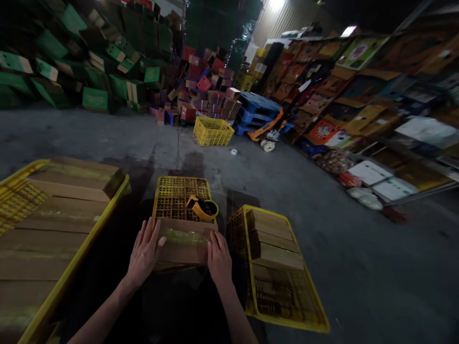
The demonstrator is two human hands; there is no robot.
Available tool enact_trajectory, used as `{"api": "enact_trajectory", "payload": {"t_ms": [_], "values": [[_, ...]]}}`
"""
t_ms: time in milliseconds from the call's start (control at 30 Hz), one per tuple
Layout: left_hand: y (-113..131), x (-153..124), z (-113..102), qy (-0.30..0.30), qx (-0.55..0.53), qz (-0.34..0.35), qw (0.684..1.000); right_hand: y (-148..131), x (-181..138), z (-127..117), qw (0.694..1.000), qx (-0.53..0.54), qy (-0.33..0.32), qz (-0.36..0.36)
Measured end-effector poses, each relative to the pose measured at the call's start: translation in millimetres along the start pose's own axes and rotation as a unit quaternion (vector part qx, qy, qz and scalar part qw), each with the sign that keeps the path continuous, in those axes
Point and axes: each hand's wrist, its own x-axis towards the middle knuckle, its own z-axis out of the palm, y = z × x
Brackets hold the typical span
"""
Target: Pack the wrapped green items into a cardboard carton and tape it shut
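Brown and taped, the cardboard box point(185, 241) is held between my left hand point(145, 251), fingers outstretched along one end, and my right hand point(219, 257), bent over the other, on the near part of a yellow lattice crate point(172, 195). From here I'd press evenly, keeping it level without bowing its sides, clear of the tape dispenser point(202, 209) just beyond.

Middle yellow crate point(172, 196) carried the cardboard box point(184, 241) across its near end, tape dispenser point(203, 209) just beyond. Grey floor point(304, 181) carried another yellow crate point(211, 134) farther out, small white object point(234, 152), blue pallets point(247, 112), pallet jack point(264, 130).
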Motion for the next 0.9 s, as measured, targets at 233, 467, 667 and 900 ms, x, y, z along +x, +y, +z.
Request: {"api": "enact_trajectory", "payload": {"t_ms": [233,467,667,900], "values": [[52,6,9,-0.080,0.116,0.170,0.975,-9,0,6,1.000,-0.023,-0.002,0.005],[65,4,14,-0.086,0.119,0.174,0.974,-32,-2,10,0.996,-0.073,-0.047,0.016],[64,6,10,-0.111,0.079,0.216,0.967,-78,1,21,0.990,-0.044,-0.112,-0.070],[52,9,6,-0.121,0.076,0.190,0.971,-58,8,10,0.992,-0.001,-0.126,-0.031]]}}
